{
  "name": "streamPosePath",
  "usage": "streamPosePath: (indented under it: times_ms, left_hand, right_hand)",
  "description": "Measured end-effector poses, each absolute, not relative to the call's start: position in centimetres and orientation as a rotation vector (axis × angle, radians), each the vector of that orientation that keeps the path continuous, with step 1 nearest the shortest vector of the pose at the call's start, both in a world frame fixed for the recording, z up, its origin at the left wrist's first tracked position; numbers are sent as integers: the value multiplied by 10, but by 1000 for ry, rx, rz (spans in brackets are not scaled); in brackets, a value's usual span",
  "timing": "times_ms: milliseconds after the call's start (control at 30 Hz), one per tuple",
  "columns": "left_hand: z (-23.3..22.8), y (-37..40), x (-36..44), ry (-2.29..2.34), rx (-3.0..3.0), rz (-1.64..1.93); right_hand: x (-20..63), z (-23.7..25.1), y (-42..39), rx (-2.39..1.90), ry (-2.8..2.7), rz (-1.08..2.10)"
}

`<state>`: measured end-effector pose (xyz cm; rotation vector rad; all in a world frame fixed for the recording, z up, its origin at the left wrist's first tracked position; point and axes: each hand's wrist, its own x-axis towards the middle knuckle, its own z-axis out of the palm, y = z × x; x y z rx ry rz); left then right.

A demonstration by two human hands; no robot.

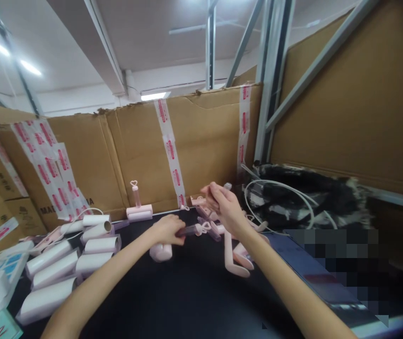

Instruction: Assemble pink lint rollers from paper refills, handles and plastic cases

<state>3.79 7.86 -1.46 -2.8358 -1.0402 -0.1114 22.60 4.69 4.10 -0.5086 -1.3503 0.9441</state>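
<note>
My left hand (168, 229) is closed around a pink lint roller (161, 252) above the black tabletop. Its translucent handle, with a heart-shaped loop at the end, sticks out to the right of my fingers. To the right and higher up, my right hand (222, 200) has its fingers pinched together; what is in them, if anything, is hidden. Just below my right forearm lie pink curved handle pieces (230, 256), partly covered by the arm. A finished-looking lint roller (139, 212) stands by the cardboard, its heart-loop handle pointing up.
Several white sticky rolls (49, 268) lie at the left, near a teal box (1, 326). A cardboard wall (208, 141) with printed tape rises behind the black table (173, 301). On the right are a white cable (312, 212), a black bundle (293, 188) and a metal rack post (267, 94).
</note>
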Motion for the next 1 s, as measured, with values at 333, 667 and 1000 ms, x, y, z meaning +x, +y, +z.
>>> streamPosePath:
  times_ms: [333,667,1000]
  left_hand:
    - [-23,-15,27,-1454,-2613,-190]
    - [-22,-49,13,-1562,-2534,-159]
    - [-30,-69,3,-1472,-2498,-236]
  right_hand:
    - [203,28,15,-403,-1538,1141]
    - [203,30,-13,-107,-1528,1220]
    - [193,38,-35,-710,-2500,751]
